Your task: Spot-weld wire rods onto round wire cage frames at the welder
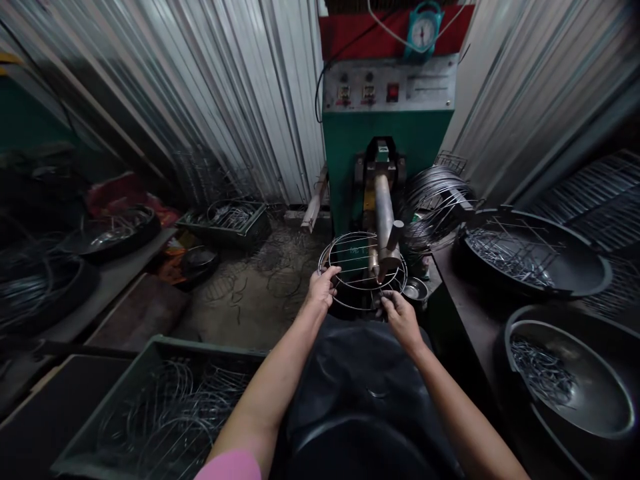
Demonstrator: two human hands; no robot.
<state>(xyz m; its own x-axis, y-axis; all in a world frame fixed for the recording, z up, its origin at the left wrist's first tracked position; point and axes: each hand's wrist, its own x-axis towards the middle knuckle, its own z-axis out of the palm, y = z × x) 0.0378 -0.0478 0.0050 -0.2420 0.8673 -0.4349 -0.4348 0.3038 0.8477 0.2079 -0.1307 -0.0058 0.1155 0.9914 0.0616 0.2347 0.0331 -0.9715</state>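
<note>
At the machine (345, 143), left fingers (331, 272) clamp a round rack (360, 269), crossbars (351, 270) running left-right, grip unclear for right fingers (394, 298)

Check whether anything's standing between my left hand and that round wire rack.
Nothing visible does: your left hand holds the left side of the round wire rack. The machine's metal arm covers part of the rack's right side in this view, just beyond your right hand, so it isn't between them.

At 1 o'clock the spot welder (345, 143) is green, its rocker switch (393, 92) red and the dial scale (423, 32) teal (white-faced). Corrugated sheeting (260, 80) at 11 is striped in greys, the sleeve (230, 465) at 7 pink, the wire grid (355, 269) silvery.
</note>
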